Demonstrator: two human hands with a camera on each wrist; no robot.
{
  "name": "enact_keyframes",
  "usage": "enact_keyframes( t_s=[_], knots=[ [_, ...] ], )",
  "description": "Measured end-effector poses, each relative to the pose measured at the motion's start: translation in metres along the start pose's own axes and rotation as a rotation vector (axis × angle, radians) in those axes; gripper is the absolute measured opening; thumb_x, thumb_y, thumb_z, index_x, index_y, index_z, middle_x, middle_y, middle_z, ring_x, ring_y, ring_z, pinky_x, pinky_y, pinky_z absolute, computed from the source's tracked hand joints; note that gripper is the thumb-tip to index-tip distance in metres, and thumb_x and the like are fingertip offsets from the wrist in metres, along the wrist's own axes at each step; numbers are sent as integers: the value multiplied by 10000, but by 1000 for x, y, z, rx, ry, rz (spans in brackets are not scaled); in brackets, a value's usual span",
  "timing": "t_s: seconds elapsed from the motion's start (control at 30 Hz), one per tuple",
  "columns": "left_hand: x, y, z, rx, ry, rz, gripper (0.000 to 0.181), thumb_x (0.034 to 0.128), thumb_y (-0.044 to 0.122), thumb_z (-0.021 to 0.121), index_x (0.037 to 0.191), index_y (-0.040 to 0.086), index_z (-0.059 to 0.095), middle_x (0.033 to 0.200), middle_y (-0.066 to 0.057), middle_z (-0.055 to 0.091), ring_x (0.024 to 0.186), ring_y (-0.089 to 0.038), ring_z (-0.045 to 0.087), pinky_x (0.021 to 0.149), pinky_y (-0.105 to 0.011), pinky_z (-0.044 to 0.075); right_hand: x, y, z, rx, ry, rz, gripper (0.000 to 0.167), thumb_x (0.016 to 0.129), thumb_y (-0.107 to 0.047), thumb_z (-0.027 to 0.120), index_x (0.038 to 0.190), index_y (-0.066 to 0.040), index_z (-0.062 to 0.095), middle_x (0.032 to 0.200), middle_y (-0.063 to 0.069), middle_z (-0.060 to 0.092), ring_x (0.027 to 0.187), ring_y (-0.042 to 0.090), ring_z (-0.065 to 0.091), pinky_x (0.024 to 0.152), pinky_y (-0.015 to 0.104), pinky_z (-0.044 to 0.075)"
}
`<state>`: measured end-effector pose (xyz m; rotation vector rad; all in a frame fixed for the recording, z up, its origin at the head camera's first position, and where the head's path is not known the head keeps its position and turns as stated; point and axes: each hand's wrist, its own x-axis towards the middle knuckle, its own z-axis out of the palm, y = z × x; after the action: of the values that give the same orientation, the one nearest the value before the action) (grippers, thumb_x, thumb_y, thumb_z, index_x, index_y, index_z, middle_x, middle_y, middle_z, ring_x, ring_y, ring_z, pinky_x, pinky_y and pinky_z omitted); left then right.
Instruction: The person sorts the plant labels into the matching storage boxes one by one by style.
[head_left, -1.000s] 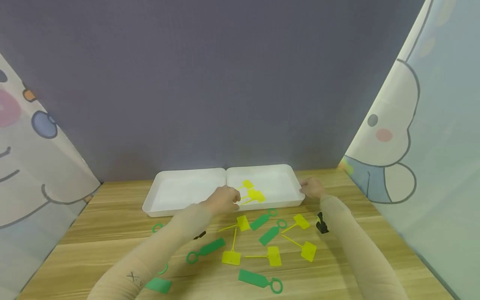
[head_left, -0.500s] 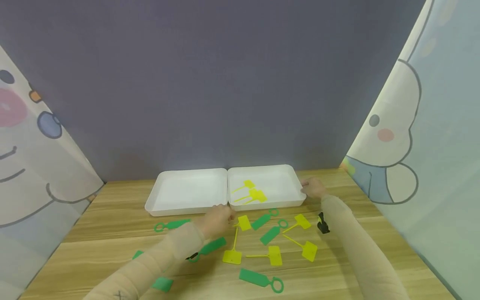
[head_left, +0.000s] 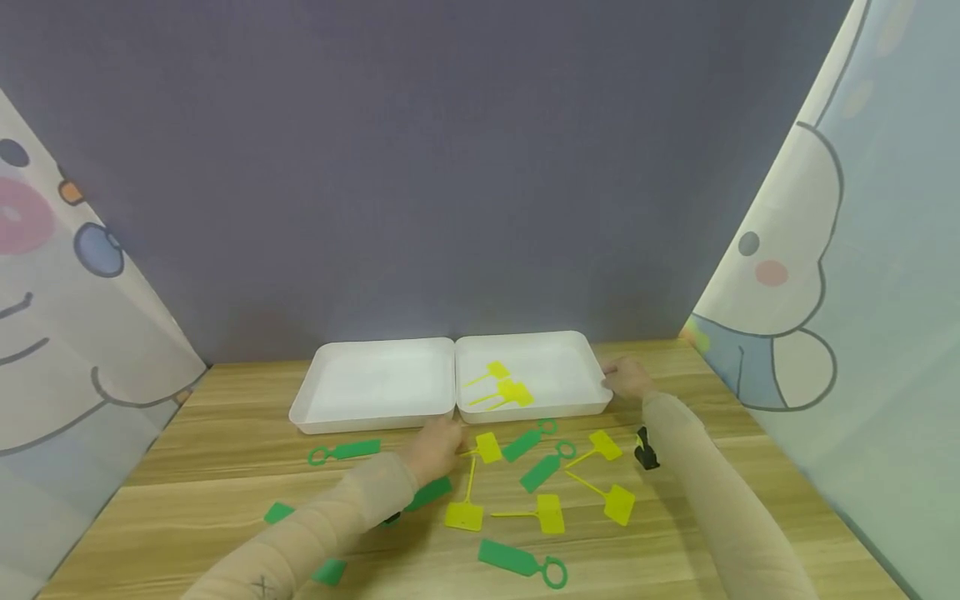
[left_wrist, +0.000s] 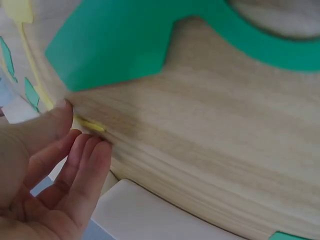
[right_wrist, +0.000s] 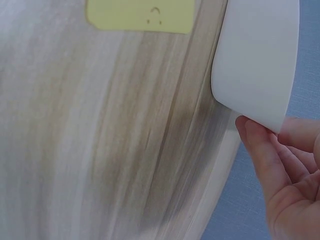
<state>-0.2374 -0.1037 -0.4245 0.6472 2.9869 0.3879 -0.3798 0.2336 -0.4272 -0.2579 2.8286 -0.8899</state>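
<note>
My left hand is low over the wooden table, just in front of the white trays. Its thumb and fingertips pinch the thin stem of a yellow cable-tie tag; in the left wrist view the stem end sticks out past the fingers. My right hand holds the right white tray by its right end, thumb and fingers on the rim, as the right wrist view shows. Several yellow tags lie inside that tray, toward its left. The left white tray holds nothing visible.
More yellow tags and several green ring-ended tags lie scattered on the table. One green tag is partly covered by the left forearm. A dark grey panel stands behind the trays.
My left hand has come down from over the trays' front edge to the yellow tag on the table, moving toward me. My right hand has stayed at the right tray.
</note>
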Motion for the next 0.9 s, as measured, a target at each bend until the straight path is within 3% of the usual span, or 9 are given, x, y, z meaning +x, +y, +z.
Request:
enact_keyframes(
  t_s=[0.17,0.43,0.67,0.9],
  knots=[
    [2,2,4,48,13,-45,29,736,57,733,747,51,707,774,-82,609,661,-127,543,546,-174,484,-1,-1,-1,1,-1,17,325,856,-55,531,1132,112,574,1169,301,561,1068,427,533,903,486,459],
    [3,4,10,150,117,-42,50,749,11,711,742,55,689,778,-110,620,649,-152,606,511,-135,493,-5,-4,-1,-5,-4,14,330,859,-54,529,1140,116,564,1186,306,547,1082,433,523,912,490,451],
    [5,3,12,182,145,-4,68,749,-20,702,744,47,693,761,-117,634,685,-189,631,535,-148,512,-2,-3,-2,-22,14,-2,327,851,-59,537,1122,121,572,1160,308,562,1056,432,543,884,472,475],
    [6,-2,14,180,187,71,96,748,-16,703,681,51,685,694,-80,624,637,-162,606,516,-132,487,-4,-4,-2,-19,8,-2,329,851,-54,539,1130,116,570,1147,301,573,1035,417,559,860,465,488]
  ],
)
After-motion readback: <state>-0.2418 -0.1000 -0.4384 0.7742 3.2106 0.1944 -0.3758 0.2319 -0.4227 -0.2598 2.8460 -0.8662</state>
